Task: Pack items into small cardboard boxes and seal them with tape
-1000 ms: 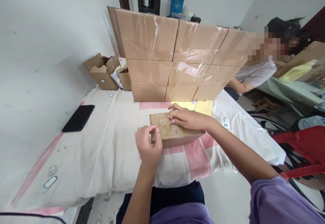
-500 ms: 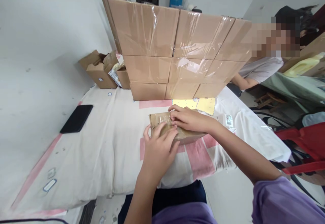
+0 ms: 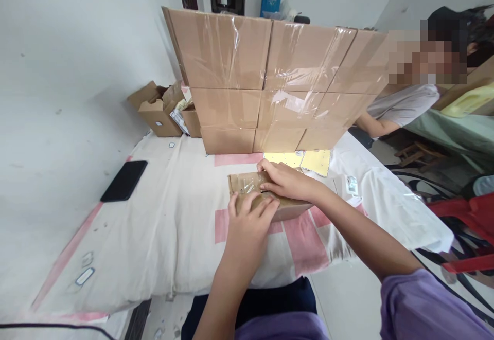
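Both hands, left (image 3: 249, 224) and right (image 3: 287, 181), press flat on the box (image 3: 247, 184); it seems light, stiff, tape-slick; better gripped by sides.

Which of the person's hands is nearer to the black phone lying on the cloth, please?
Left. The left hand presses the small cardboard box's near side, toward the black phone; the right hand rests farther right on its top.

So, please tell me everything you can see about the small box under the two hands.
The small box is a low, flat carton of brown cardboard. Glossy clear tape covers its top. It looks closed and lies flat on the white and pink cloth, in front of the stack of bigger boxes. The left hand presses on its near edge with spread fingers; the right hand lies flat across its top.
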A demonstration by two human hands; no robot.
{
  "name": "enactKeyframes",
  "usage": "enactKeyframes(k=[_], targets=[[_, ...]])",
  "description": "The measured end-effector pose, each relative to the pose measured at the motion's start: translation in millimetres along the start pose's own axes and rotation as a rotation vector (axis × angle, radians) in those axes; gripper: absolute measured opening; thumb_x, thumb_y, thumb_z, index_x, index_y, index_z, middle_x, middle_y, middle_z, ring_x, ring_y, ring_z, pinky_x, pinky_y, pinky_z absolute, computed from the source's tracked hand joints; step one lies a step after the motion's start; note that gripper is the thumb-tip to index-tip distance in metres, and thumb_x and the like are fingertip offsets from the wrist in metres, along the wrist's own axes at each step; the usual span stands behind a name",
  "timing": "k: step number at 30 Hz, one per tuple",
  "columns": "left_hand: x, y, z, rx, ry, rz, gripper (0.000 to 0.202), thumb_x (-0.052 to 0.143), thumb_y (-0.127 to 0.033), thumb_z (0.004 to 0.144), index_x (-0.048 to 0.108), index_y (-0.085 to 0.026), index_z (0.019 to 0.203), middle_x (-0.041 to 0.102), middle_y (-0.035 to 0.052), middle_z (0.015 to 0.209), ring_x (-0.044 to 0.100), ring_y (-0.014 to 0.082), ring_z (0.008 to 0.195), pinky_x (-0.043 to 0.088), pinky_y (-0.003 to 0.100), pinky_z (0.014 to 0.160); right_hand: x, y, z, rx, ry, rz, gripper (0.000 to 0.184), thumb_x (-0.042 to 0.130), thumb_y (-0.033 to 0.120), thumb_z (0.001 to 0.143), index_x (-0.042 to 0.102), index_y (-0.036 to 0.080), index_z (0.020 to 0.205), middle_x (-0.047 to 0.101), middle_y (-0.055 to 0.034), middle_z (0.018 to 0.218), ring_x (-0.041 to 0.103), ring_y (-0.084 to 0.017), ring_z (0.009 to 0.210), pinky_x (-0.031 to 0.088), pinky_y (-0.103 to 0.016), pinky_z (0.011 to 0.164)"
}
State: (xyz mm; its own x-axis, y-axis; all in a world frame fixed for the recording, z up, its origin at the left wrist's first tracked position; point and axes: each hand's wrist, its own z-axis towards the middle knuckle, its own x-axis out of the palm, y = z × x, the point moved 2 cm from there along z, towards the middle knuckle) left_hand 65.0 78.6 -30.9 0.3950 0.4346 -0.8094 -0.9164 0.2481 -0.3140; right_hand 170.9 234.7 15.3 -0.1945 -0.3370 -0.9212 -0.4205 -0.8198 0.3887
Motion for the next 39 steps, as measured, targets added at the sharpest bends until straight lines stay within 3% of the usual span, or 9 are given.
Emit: enactKeyframes(k=[6,12,15,20,27,29,32,35,39], targets=[[1.4,-3.9,0.4,0.001,0.011,-0.003,0.053,0.050,0.002,0.087,0.060,-0.029,0.129,0.071,0.0018,0.130,0.056,0.0265,0.127,0.024,0.059,0.114,6.3,2.4,3.6,-0.022,-0.070,-0.130,0.021,0.054,0.019,0.098,0.049,0.022,0.118,0.066,-0.0074,0.103,0.060,-0.025,0.088,0.038,-0.033,0.075],[-20.2,22.7,-3.5,-0.105,-0.105,-0.045,0.029,0.054,-0.025,0.098,0.062,-0.032,0.125,0.064,0.0019,0.140,0.045,0.0273,0.142,0.011,0.059,0.121,-15.2,-42.4,-42.5,0.192,-0.570,-0.040,0.028,0.056,0.037,0.099,0.058,0.021,0.122,0.066,-0.0121,0.122,0.060,-0.033,0.116,0.041,-0.048,0.102],[-26.2,51.0,-8.2,-0.301,-0.216,-0.134,0.035,0.054,-0.034,0.098,0.058,-0.029,0.132,0.058,0.0067,0.147,0.044,0.0293,0.144,0.018,0.058,0.122,6.0,-72.2,-80.5,0.191,-0.412,0.348,0.063,0.059,0.062,0.094,0.046,0.028,0.145,0.048,-0.0102,0.151,0.046,-0.034,0.139,0.039,-0.049,0.113],[-2.3,76.9,-9.6,-0.607,-0.023,-0.533,0.055,0.043,-0.050,0.100,0.043,-0.029,0.150,0.049,0.0068,0.155,0.045,0.0293,0.143,0.039,0.050,0.116,59.8,-79.3,-118.0,0.116,-0.361,0.777,0.112,0.045,0.090,0.081,0.004,0.027,0.164,0.003,-0.0085,0.171,0.006,-0.034,0.157,0.022,-0.048,0.125],[25.0,88.4,-8.5,-0.698,-0.121,-0.710,0.053,0.046,-0.058,0.097,0.055,-0.034,0.143,0.053,0.0011,0.152,0.043,0.0290,0.145,0.032,0.047,0.122,81.0,-80.7,-133.8,0.073,-0.372,0.799,0.132,0.080,0.072,0.071,-0.004,0.029,0.164,0.007,-0.0132,0.170,0.016,-0.036,0.155,0.028,-0.050,0.122],[34.1,90.9,-8.8,-0.707,-0.208,-0.793,0.059,0.051,-0.063,0.092,0.059,-0.030,0.140,0.055,0.0034,0.150,0.044,0.0313,0.143,0.029,0.047,0.124,71.7,-97.8,-133.1,0.045,-0.344,0.765,0.123,0.082,0.069,0.071,0.013,0.026,0.164,0.027,-0.0156,0.165,0.034,-0.037,0.148,0.038,-0.049,0.116],[55.1,91.9,-11.5,-0.782,-0.405,-1.079,0.067,0.063,-0.067,0.080,0.065,-0.025,0.131,0.060,0.0064,0.145,0.050,0.0341,0.137,0.042,0.046,0.115,44.5,-142.3,-116.9,0.198,-0.341,0.584,0.062,0.053,0.063,0.097,0.053,0.022,0.144,0.060,-0.0137,0.139,0.062,-0.029,0.121,0.053,-0.041,0.098],[77.3,91.4,-15.7,-1.007,-0.563,-1.318,0.061,0.074,-0.058,0.071,0.068,-0.028,0.124,0.067,0.0035,0.133,0.061,0.0293,0.121,0.055,0.038,0.096,14.2,-195.2,-81.9,0.581,-0.397,0.207,0.037,0.049,0.034,0.103,0.060,0.021,0.135,0.062,-0.0109,0.136,0.062,-0.025,0.117,0.050,-0.037,0.100],[86.4,91.0,-15.4,-1.124,-0.597,-1.346,0.060,0.076,-0.048,0.074,0.064,-0.033,0.131,0.069,-0.0003,0.123,0.066,0.0183,0.098,0.055,0.029,0.081,3.8,-243.2,-26.7,0.805,-0.324,0.071,0.032,0.064,0.020,0.090,0.066,0.015,0.121,0.060,-0.0176,0.133,0.051,-0.036,0.127,0.047,-0.044,0.099]])
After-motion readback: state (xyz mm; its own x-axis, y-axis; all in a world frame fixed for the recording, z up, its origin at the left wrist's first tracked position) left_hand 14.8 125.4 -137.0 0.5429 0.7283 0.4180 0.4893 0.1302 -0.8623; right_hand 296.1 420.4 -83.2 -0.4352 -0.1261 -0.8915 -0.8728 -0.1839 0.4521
